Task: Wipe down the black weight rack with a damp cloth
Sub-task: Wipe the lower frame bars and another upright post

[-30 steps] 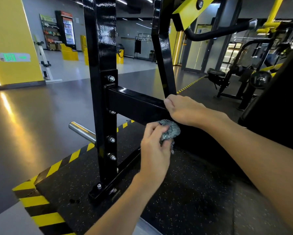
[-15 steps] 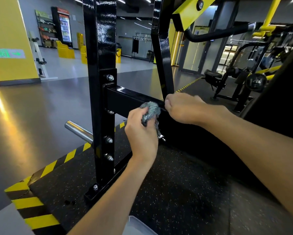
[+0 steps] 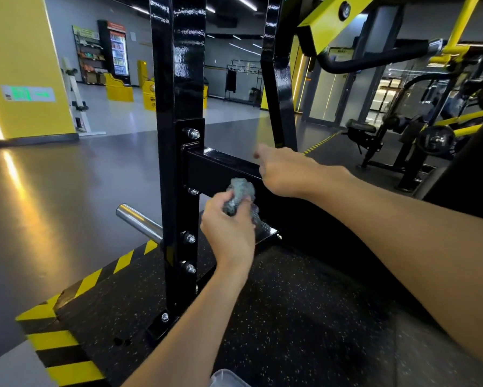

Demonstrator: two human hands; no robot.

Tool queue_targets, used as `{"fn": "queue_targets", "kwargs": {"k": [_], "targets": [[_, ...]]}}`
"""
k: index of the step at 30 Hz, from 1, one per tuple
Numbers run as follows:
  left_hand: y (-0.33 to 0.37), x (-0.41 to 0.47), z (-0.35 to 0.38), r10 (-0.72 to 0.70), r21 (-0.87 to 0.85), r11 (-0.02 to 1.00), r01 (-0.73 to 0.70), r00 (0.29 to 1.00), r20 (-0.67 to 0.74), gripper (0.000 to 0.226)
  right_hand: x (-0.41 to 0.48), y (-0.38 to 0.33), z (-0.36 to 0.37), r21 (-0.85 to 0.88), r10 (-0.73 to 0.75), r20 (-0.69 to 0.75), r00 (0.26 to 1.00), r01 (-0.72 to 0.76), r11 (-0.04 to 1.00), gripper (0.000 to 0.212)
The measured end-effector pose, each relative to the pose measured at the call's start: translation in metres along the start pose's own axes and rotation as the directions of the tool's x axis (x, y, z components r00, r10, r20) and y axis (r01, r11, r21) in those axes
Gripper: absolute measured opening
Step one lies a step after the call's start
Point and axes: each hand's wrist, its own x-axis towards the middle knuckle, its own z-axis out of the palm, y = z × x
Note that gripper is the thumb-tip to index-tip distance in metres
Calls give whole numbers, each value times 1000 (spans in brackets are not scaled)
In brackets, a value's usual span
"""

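Observation:
The black weight rack stands ahead, with a glossy upright post (image 3: pixel 179 79) bolted to a horizontal crossbar (image 3: pixel 220 166). My left hand (image 3: pixel 229 230) grips a bunched grey cloth (image 3: pixel 239 195) and holds it against the near face of the crossbar, close to the post. My right hand (image 3: pixel 285 171), blurred, lies over the crossbar just right of the cloth with its fingers curled. The fingertips are hidden behind the hand.
A chrome plate peg (image 3: pixel 138 220) sticks out left of the post. The rack is bolted to a speckled black rubber mat (image 3: pixel 290 317) edged with yellow-black hazard stripes (image 3: pixel 67 356). A second black upright (image 3: pixel 279 74) rises behind. More gym machines (image 3: pixel 419 135) stand at right.
My left hand carried the cloth up and left from under the crossbar onto its near face, then slid slightly lower. My right hand shifted a little on the bar.

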Motion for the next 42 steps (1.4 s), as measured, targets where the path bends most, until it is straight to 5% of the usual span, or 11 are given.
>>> {"fn": "queue_targets", "kwargs": {"k": [5,10,15,21,27,30,33,36,42], "targets": [[2,5,-1,-288,-128,951,281,957,-36,16,13,-13,6,85,-35,10,999,34,996,41],[15,19,5,-184,-166,970,179,983,-16,7,12,-12,5,201,-46,0,999,45,979,41],[-3,21,-8,-368,-213,911,352,929,-36,27,15,-17,7,38,-35,46,998,34,999,35],[13,46,-2,-133,-108,986,126,989,-66,7,30,-35,8,71,-96,39,995,93,993,41],[-34,46,-14,-503,-188,856,482,860,-85,7,38,-28,15,45,-85,8,996,85,995,46],[-30,36,-8,-390,-153,918,366,903,-179,12,40,-26,18,43,-99,-5,995,99,994,46],[-23,38,-8,-73,-48,997,66,980,-188,13,42,-27,18,23,-99,-17,995,100,995,42],[-11,59,-1,167,110,983,-150,973,-159,14,42,-27,20,12,-118,-22,993,119,993,38],[-27,83,-16,-81,80,991,104,966,-247,29,39,-28,19,10,-116,-18,993,116,993,38]]}}
